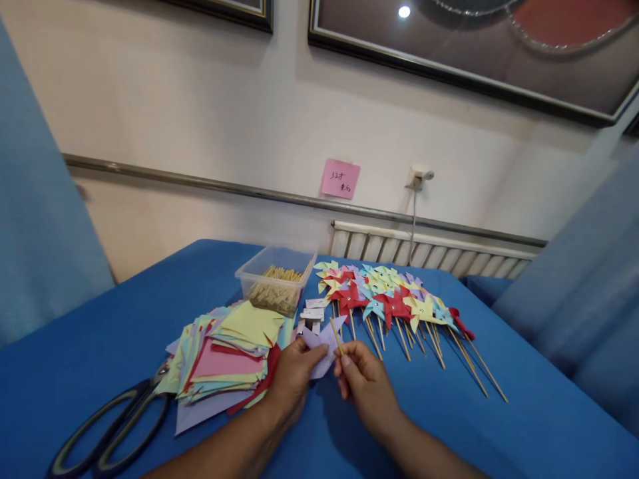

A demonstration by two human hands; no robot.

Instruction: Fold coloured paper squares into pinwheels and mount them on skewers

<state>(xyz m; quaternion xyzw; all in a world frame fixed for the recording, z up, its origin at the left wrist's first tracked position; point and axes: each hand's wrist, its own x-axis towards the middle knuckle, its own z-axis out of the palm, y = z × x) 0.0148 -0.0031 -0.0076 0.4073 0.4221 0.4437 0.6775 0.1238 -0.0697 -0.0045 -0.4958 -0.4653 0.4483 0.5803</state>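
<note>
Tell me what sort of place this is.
Probably a craft work table in an indoor room. A blue-covered table holds a stack of coloured paper squares, scissors and a row of finished paper pinwheels. Behind it are a radiator and framed pictures on the wall.
</note>
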